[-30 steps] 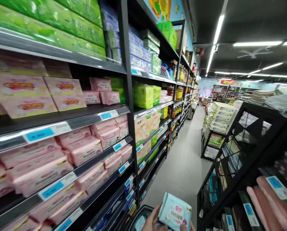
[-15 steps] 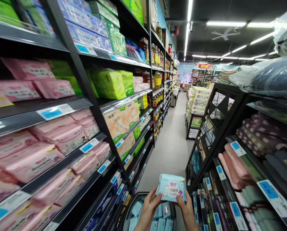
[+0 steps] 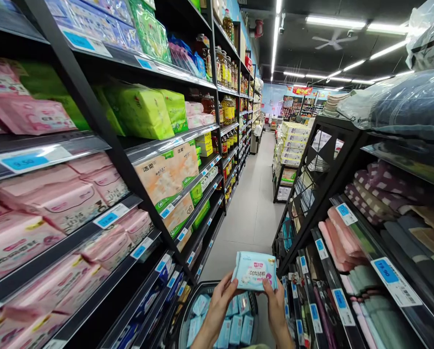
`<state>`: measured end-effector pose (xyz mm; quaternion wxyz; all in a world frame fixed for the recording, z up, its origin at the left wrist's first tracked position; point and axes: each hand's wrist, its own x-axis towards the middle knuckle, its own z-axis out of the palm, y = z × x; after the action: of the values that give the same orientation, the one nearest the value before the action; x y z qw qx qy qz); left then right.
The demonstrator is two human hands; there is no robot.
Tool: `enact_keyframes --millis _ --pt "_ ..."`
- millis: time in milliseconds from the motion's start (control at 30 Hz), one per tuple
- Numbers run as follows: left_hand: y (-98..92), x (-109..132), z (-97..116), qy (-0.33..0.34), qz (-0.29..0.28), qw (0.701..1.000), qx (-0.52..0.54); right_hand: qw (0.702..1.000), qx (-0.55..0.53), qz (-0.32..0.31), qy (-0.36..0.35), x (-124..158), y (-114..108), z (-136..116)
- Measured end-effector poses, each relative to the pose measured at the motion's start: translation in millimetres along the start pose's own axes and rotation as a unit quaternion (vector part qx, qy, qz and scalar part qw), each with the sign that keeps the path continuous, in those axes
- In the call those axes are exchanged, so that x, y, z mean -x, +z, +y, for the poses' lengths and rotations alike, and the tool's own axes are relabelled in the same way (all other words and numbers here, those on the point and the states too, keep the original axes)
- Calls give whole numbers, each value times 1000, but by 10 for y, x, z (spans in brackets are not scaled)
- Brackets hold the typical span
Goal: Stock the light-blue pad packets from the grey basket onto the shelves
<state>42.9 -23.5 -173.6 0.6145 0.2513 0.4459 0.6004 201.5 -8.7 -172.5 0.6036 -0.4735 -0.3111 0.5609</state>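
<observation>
Both hands (image 3: 224,296) (image 3: 273,299) grip blue pack (image 3: 254,270) edges above basket (image 3: 183,324); aisle open

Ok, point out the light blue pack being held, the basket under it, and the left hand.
light blue pack (image 3: 254,271), head view, centre of its printed front.
basket (image 3: 182,317), head view, left side of its dark rim.
left hand (image 3: 220,296), head view, middle of the hand.

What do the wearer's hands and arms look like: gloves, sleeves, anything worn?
Left hand and right hand are both bare: no gloves, and no rings or watch that I can make out. No sleeves or cuffs show anywhere down to the bottom edge of the frame.
</observation>
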Motion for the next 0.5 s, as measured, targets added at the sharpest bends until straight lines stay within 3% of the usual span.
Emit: enact_keyframes --millis 233,367,433,500 --pt "91 38 9 -1 2 999 -34 1000 0 11 17 -27 -91 28" --pt "110 140 10 91 2 989 -115 1000 11 3 2 11 -127 -32" --pt "71 196 1 185 6 953 -240 1000 18 -1 -1 17 -145 -50" --pt "41 241 -6 276 7 883 -380 1000 25 2 2 26 -151 -56"
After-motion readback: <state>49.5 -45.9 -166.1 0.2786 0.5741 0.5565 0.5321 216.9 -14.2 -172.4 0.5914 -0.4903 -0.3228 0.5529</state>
